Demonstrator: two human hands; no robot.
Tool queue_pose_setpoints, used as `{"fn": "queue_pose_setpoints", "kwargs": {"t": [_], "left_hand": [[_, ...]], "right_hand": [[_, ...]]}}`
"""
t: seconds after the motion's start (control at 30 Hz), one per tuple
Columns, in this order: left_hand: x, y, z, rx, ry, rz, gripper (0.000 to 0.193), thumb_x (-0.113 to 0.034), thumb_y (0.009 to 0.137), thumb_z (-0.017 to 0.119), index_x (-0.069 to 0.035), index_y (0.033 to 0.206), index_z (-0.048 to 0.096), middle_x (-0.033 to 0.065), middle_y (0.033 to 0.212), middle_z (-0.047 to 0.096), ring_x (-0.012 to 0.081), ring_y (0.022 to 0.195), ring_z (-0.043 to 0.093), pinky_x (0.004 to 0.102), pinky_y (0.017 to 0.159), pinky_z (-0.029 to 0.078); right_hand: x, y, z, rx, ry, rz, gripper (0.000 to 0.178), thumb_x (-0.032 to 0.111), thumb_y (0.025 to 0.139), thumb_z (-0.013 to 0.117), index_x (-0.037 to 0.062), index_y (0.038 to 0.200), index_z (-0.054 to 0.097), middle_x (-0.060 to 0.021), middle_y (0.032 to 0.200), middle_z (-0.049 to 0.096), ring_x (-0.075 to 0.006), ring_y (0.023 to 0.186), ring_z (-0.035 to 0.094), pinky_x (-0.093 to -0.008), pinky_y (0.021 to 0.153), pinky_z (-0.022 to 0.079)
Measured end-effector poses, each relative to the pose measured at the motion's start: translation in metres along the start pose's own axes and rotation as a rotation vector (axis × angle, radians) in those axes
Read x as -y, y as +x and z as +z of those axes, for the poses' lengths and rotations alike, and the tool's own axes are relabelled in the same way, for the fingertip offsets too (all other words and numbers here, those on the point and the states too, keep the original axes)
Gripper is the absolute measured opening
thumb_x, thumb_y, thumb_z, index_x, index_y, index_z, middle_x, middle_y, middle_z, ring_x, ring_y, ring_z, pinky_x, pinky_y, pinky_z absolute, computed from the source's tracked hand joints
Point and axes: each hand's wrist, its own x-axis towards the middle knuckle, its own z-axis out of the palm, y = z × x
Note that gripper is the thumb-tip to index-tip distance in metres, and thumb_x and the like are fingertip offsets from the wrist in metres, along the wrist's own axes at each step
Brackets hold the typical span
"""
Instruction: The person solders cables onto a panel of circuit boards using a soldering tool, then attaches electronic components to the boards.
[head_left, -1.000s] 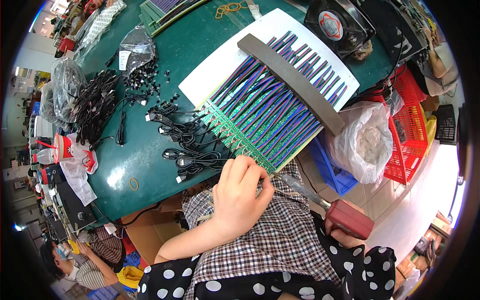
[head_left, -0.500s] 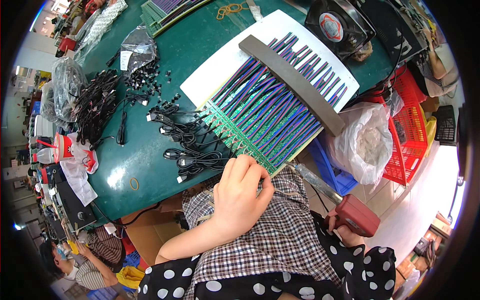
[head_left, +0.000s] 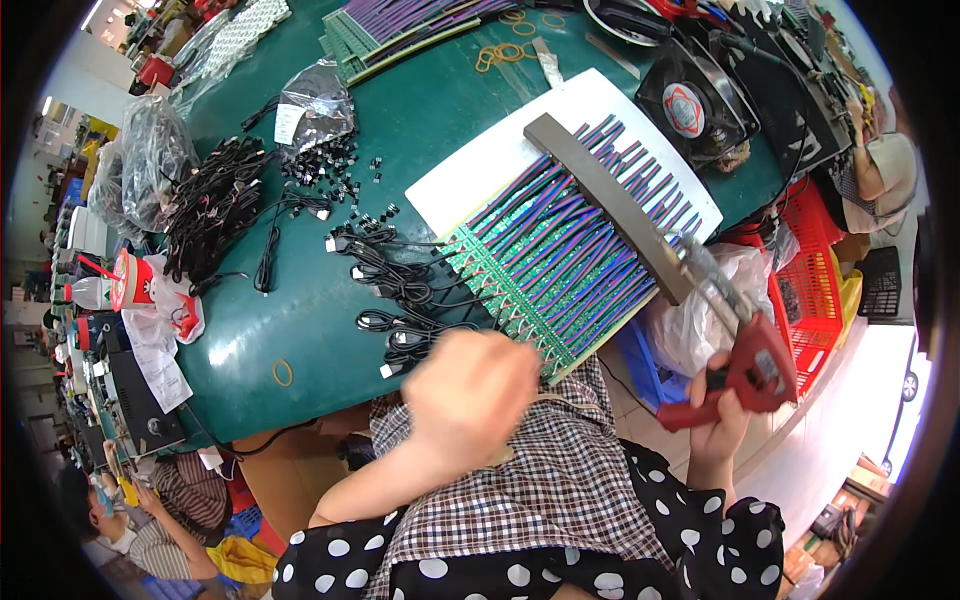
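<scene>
My right hand [head_left: 718,432] grips the handle of a red soldering gun [head_left: 766,366]. Its metal barrel points up and left, with the front end beside the lower end of a dark grey bar [head_left: 608,203]. That bar lies across rows of blue, red and black wires [head_left: 545,262] on green circuit boards [head_left: 478,262]. A white sheet [head_left: 450,195] lies beneath. Black cables with plugs [head_left: 385,285] join the boards' left edge. My left hand [head_left: 470,390] hovers near the boards' lower corner, its fingers curled but smeared by motion.
Small black parts [head_left: 325,165] and a bundle of black cables [head_left: 212,205] lie at left. A black fan [head_left: 697,105] stands at the back right. Beyond the table's right edge are a plastic bag [head_left: 700,320] and a red crate [head_left: 815,280]. Other people sit at both sides.
The soldering gun has risen from the boards' lower corner toward the grey bar's lower end. My left hand has dropped slightly away from the boards. The view has shifted, moving the table's contents right and down.
</scene>
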Motion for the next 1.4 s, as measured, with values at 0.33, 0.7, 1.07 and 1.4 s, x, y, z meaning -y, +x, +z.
{"fn": "queue_pose_setpoints", "kwargs": {"t": [0.33,0.7,1.07,1.4], "left_hand": [[0.073,0.038,-0.019,0.158,-0.204,-0.38,0.021,-0.008,0.082,0.064,-0.001,0.094,0.047,0.0121,0.091,0.055,0.0261,0.086,0.052,0.0346,0.082,0.041],[0.081,0.033,-0.011,0.19,-0.562,-0.493,0.017,0.005,0.084,0.057,0.0,0.097,0.047,0.006,0.086,0.054,0.0133,0.083,0.051,0.0263,0.081,0.041],[0.081,0.016,-0.04,0.192,-0.54,-0.574,0.018,0.002,0.081,0.059,-0.001,0.092,0.045,0.0066,0.079,0.05,0.0152,0.076,0.047,0.0286,0.072,0.04],[0.03,-0.007,-0.032,0.135,0.113,-0.228,0.065,-0.03,0.076,0.072,0.005,0.124,0.044,0.0216,0.13,0.042,0.0383,0.123,0.038,0.0533,0.107,0.023]], "right_hand": [[-0.009,0.062,0.02,0.041,0.385,0.076,0.048,0.024,0.091,0.056,-0.0006,0.128,0.039,-0.0149,0.107,0.055,-0.0268,0.095,0.054,-0.0424,0.088,0.046],[0.003,0.067,0.039,-0.001,0.268,0.096,0.041,0.018,0.092,0.054,0.0,0.126,0.041,-0.0154,0.106,0.057,-0.0235,0.094,0.058,-0.0506,0.088,0.05],[0.001,0.044,0.052,0.002,0.267,0.17,0.046,0.015,0.09,0.055,0.0029,0.131,0.037,-0.0166,0.106,0.057,-0.0259,0.091,0.058,-0.0498,0.086,0.051],[0.026,0.032,0.038,-0.051,0.212,0.105,0.037,0.019,0.095,0.047,-0.0011,0.126,0.041,-0.0132,0.11,0.055,-0.0243,0.097,0.057,-0.0447,0.092,0.048]]}}
